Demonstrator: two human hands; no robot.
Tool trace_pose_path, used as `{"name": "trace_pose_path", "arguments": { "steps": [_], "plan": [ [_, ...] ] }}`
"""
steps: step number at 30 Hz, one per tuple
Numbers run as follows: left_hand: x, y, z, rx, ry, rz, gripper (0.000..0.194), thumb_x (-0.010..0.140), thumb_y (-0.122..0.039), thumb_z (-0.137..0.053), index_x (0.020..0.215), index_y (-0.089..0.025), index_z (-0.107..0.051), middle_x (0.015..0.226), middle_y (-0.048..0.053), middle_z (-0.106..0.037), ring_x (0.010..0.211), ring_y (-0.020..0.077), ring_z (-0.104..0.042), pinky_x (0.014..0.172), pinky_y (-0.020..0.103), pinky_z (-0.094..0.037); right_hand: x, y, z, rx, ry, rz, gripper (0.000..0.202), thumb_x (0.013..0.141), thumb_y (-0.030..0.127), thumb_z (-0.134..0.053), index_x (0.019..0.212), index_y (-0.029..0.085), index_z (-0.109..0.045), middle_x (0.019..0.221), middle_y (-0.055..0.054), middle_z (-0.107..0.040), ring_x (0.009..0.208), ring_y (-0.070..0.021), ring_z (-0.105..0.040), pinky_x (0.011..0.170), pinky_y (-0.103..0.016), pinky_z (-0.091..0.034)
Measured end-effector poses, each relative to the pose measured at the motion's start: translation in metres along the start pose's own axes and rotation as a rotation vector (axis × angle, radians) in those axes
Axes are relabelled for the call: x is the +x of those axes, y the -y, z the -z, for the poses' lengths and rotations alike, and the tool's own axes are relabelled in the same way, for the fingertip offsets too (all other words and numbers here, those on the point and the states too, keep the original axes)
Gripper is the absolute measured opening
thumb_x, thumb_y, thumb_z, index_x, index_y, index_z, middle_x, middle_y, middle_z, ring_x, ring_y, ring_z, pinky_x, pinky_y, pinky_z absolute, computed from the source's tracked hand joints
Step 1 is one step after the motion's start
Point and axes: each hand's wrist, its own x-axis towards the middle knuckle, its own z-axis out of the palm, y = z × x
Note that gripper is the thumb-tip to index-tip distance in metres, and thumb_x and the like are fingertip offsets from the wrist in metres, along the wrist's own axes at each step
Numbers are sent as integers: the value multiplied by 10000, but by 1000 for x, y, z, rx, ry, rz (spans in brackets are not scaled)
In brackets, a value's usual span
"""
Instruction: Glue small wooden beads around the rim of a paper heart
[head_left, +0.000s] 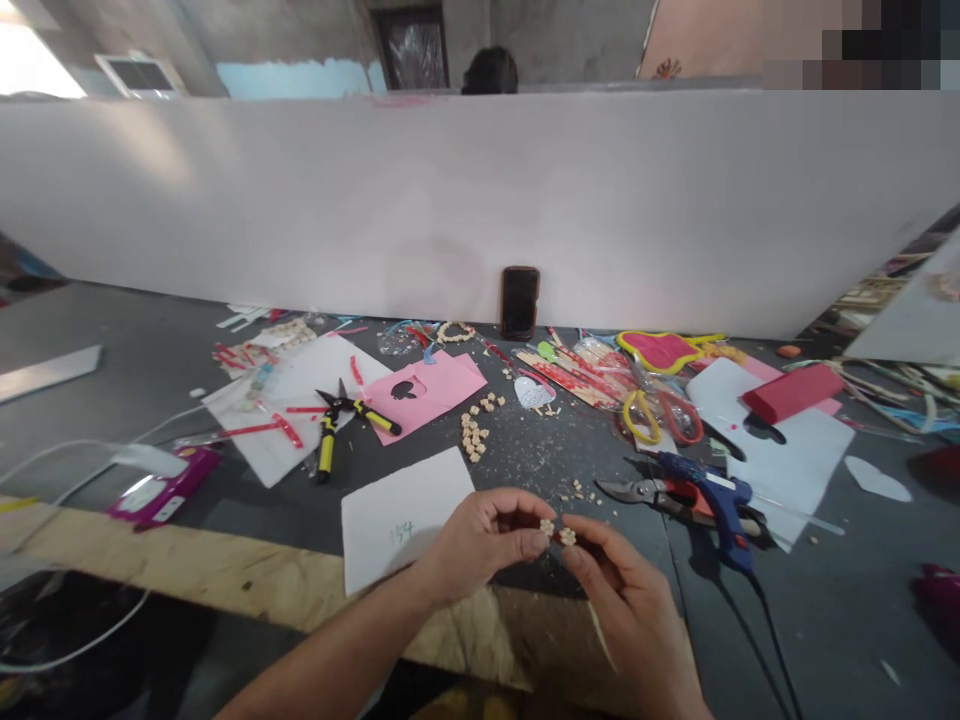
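Between thumb and fingers, my left hand [499,535] pinches a small pale flower-shaped piece [547,526]. My right hand [626,590] grips a second flower-shaped piece [568,537] the same way, and the two pieces are held side by side, almost touching. Both hands hover over the front edge of the dark table. Under my left wrist lies a white sheet [401,515] with handwriting on it. Farther back sits a cluster of similar flower-shaped pieces [473,440]. Small pale bits [577,492] are scattered just beyond my fingers.
Right of my hands lie a blue glue gun [712,490], pruning shears [634,490] and scissors [660,415]. On the left are yellow-handled pliers [327,445], pink paper [442,395] and a purple power strip [166,490]. A phone [520,302] leans against the white partition [300,200].
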Motion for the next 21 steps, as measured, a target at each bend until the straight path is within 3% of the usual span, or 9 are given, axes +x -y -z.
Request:
{"name": "trace_pose_path", "arguments": {
  "steps": [13, 21],
  "plan": [
    [-7, 9, -1, -44, -29, -5, 262, 670, -241, -765, 898, -142, -683, 796, 19, -665, 680, 88, -576, 647, 188, -444, -2, -3, -2, -47, 39, 21, 209, 815, 312, -562, 971, 230, -672, 920, -41, -714, 826, -161, -668, 744, -222, -535],
    [-10, 10, 3, -230, -44, 17, 278, 583, -257, -822, 742, -118, -640, 681, 7, -635, 559, 79, -565, 560, 192, -455, 3, -9, -1, -93, -6, -48, 284, 779, 388, -603, 976, 199, -682, 907, -74, -717, 803, -196, -675, 726, -270, -552]
  ]
}}
